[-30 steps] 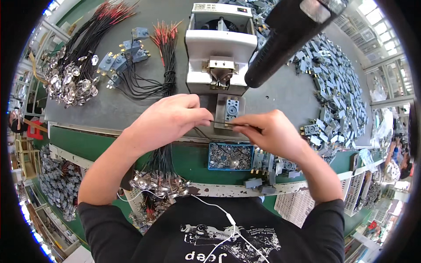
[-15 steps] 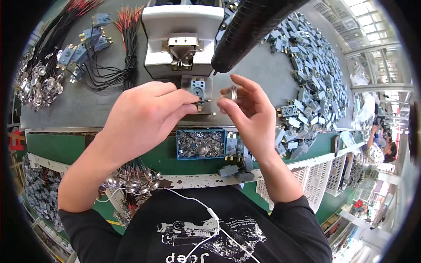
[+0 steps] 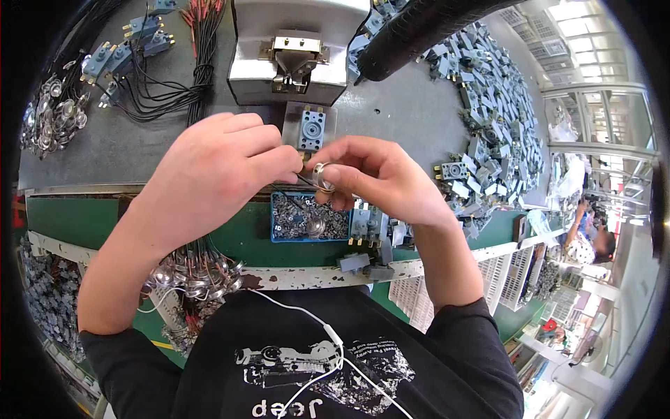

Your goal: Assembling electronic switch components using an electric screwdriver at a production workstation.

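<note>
Silver metal glints between the thumb and fingers of the right hand, which grips a small round part, while the left hand pinches a short dark wire that runs to it. Both hands work over the near edge of a grey tabletop, just nearer than a blue-grey block lying on a metal plate. Beyond the plate stands a white-and-metal machine, its far end cut off by the top of the view. To its right a thick dark cylinder slants in from the far side and covers some of the tabletop and part of a large pile of similar blocks. On the left lie a few wired blocks, a red-tipped wire bundle whose near end is hidden behind the left hand, and, farther left, a heap of shiny round pieces. Nearer than the hands, a blue tray holds many small metal bits, with loose blocks just to its right. More round metal pieces cluster near the left forearm, and a white cable trails across the black shirt.
</note>
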`<state>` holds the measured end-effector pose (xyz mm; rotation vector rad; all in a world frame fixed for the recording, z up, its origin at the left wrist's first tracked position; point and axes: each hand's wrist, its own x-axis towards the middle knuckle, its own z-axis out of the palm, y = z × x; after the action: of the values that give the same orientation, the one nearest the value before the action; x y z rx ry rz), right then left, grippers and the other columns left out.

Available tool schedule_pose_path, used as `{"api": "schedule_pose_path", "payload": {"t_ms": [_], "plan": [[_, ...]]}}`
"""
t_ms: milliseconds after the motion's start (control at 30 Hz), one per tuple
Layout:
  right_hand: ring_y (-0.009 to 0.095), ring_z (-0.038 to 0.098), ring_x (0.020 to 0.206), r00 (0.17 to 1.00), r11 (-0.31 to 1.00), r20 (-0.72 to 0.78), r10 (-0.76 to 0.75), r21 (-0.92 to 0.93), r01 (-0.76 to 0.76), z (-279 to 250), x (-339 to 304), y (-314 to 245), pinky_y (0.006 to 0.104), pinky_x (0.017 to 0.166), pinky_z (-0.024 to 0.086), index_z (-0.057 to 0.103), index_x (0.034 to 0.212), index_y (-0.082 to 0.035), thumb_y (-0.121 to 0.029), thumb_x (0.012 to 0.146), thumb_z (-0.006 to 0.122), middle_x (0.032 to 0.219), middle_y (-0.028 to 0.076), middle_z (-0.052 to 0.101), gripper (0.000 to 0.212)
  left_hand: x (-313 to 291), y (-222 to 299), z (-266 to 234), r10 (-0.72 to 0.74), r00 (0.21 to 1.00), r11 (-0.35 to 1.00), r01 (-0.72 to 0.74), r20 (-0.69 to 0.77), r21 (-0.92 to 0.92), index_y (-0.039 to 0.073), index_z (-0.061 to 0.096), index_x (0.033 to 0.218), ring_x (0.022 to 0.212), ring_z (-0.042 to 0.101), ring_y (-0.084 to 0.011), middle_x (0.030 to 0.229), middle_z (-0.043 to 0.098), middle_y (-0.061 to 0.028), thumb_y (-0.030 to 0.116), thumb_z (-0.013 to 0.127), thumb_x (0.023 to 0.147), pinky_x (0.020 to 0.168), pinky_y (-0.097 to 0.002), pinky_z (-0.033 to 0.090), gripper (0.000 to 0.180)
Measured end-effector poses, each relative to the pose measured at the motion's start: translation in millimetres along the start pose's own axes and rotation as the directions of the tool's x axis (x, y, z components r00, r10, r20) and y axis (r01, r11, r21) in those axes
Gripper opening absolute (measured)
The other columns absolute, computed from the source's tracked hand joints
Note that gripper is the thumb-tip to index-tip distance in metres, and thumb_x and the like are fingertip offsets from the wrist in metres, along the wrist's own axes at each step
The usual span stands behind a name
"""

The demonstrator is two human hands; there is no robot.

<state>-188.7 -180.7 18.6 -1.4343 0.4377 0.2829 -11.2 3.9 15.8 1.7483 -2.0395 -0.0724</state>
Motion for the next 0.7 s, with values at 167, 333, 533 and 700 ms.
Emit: {"api": "schedule_pose_path", "payload": {"t_ms": [167, 333, 533, 700], "plan": [[0.015, 0.073, 0.087, 0.924, 0.936, -0.181, -0.336, 0.041, 0.348, 3.4, -19.9, 18.7, 0.0299, 0.080, 0.062, 0.063, 0.132, 0.006, 0.001, 0.093, 0.074, 0.095, 0.011, 0.076, 0.040, 6.7, 3.0, 0.3, -0.104, 0.986, 0.937, 0.053, -0.133, -0.346, 0.009, 0.072, 0.095, 0.083, 0.063, -0.0244, 0.088, 0.062, -0.0043, -0.003, 0.078, 0.074, 0.071, -0.0361, 0.050, 0.024], [0.016, 0.073, 0.090, 0.977, 0.962, -0.011, -0.213, 0.175, 0.212, -3.9, -13.0, 20.6, 0.0312, 0.082, 0.061, 0.063, 0.131, 0.006, 0.000, 0.097, 0.070, 0.098, 0.012, 0.075, 0.036, 4.0, -1.4, 10.1, -0.076, 0.977, 0.947, 0.009, -0.198, -0.320, 0.012, 0.074, 0.092, 0.082, 0.063, -0.0236, 0.086, 0.062, -0.0013, 0.002, 0.077, 0.075, 0.073, -0.0373, 0.050, 0.020], [0.016, 0.071, 0.096, 0.894, 0.987, 0.419, -0.162, 0.083, 0.139, -24.7, 28.8, 12.3, 0.0299, 0.085, 0.058, 0.057, 0.123, 0.004, 0.003, 0.098, 0.066, 0.106, 0.012, 0.071, 0.026, -0.1, -18.1, 16.8, 0.164, 0.981, 0.917, -0.190, -0.103, -0.349, 0.016, 0.076, 0.090, 0.086, 0.063, -0.0212, 0.087, 0.062, 0.0020, 0.005, 0.075, 0.072, 0.076, -0.0360, 0.048, 0.020], [0.016, 0.072, 0.094, 0.881, 0.988, 0.471, -0.034, -0.115, 0.099, -14.5, 22.1, -1.4, 0.0283, 0.082, 0.058, 0.057, 0.120, 0.002, 0.002, 0.099, 0.066, 0.103, 0.010, 0.072, 0.023, -4.2, -10.2, 21.6, 0.148, 0.986, 0.883, -0.098, 0.073, -0.459, 0.014, 0.074, 0.097, 0.089, 0.062, -0.0232, 0.092, 0.065, -0.0005, 0.015, 0.076, 0.082, 0.081, -0.0389, 0.048, 0.015]]}}
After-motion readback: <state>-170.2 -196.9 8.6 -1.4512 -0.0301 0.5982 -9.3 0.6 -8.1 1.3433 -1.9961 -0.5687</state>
